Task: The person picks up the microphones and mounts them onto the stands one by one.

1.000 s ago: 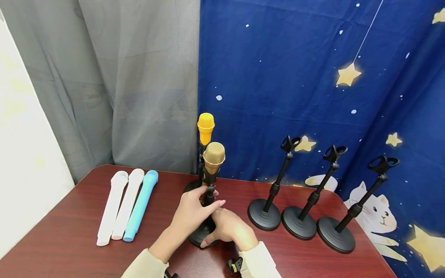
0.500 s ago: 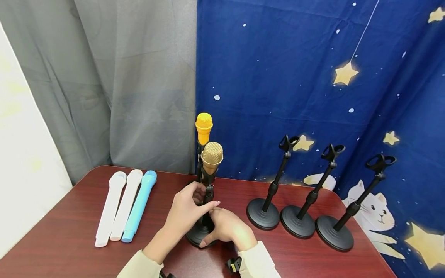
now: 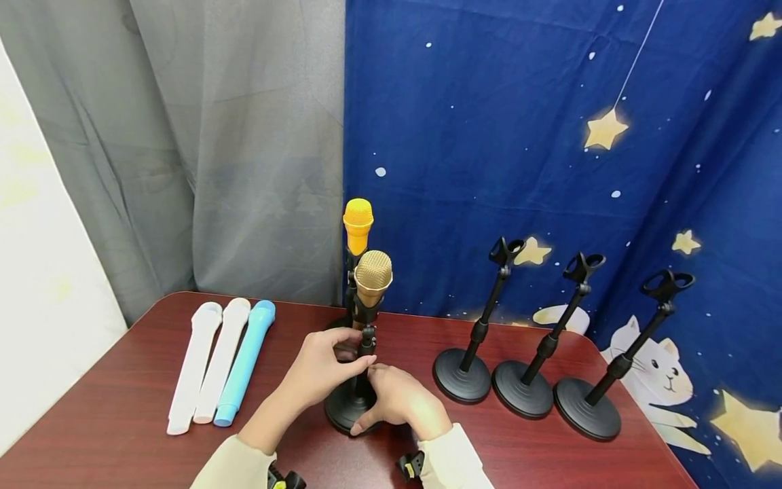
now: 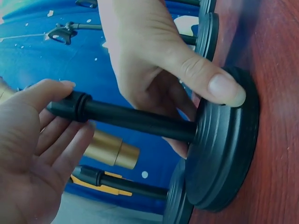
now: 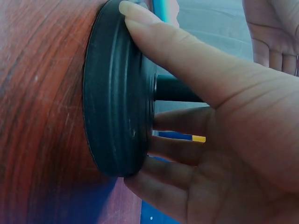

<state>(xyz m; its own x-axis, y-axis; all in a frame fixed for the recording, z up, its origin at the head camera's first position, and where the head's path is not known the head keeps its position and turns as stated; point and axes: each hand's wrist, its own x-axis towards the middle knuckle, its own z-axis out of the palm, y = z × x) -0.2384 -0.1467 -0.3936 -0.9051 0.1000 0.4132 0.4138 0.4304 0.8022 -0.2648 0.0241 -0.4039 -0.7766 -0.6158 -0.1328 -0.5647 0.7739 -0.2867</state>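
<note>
A gold microphone (image 3: 373,270) sits in the clip of a black microphone stand (image 3: 347,407), in front of a yellow microphone (image 3: 358,219) on a second stand. My left hand (image 3: 326,370) holds the front stand's pole at its collar (image 4: 70,106), thumb on one side and fingers on the other. Lower down, my right hand (image 3: 406,401) grips the round base (image 5: 114,98), its thumb on the near rim and its fingers round the far side. The base rests on the table.
Two white microphones (image 3: 194,370) (image 3: 222,360) and a blue microphone (image 3: 246,363) lie side by side on the left of the table (image 3: 116,401). Three bare black stands (image 3: 462,377) (image 3: 524,390) (image 3: 588,411) stand in a row on the right. Curtains hang behind.
My left hand has shifted slightly left and down along the pole, its thumb drawing back toward the collar. My right hand stays on the base. The head view has turned a little right.
</note>
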